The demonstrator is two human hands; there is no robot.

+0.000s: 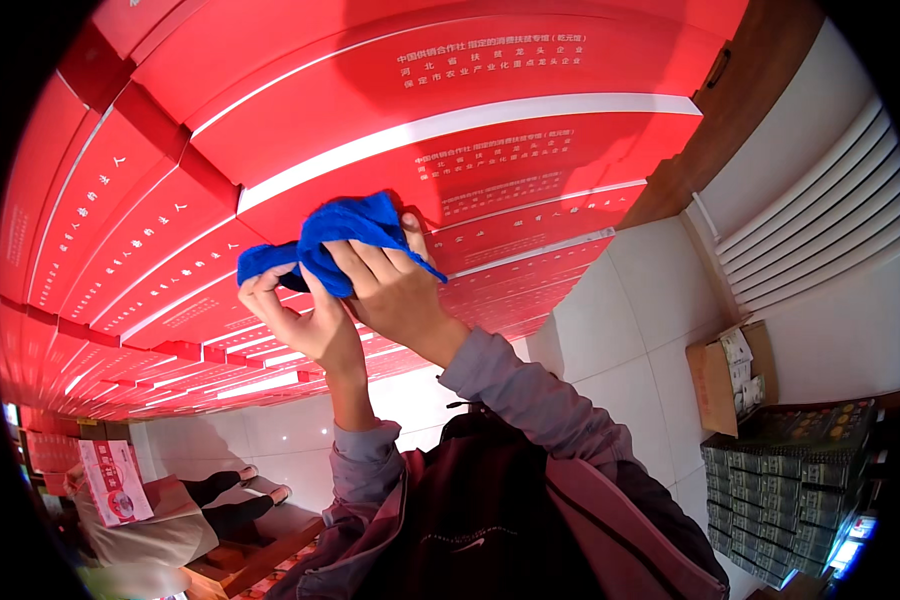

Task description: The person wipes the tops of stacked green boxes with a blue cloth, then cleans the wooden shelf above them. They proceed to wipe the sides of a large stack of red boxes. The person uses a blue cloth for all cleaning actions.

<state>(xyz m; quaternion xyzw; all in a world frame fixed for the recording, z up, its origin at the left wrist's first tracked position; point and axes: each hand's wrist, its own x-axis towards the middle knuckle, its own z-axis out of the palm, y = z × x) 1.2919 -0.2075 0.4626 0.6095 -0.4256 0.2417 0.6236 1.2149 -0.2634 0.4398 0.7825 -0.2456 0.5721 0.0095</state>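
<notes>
Both my hands hold a blue cloth (352,229) in front of a tall stack of red boxes (435,120) with white edges and printed writing. My left hand (300,319) pinches the cloth's lower left part between thumb and fingers. Just right of it, my right hand (390,285) grips the bunched larger part, with its fingers partly under a fold. The cloth lies close to the box faces; whether it touches them I cannot tell.
Lower left, another person (165,521) is near a pink and white box (116,484). On the right are a white radiator (825,217), an open cardboard box (709,386) holding packets, and stacked dark green boxes (787,480). A wooden post (750,90) borders the red stack.
</notes>
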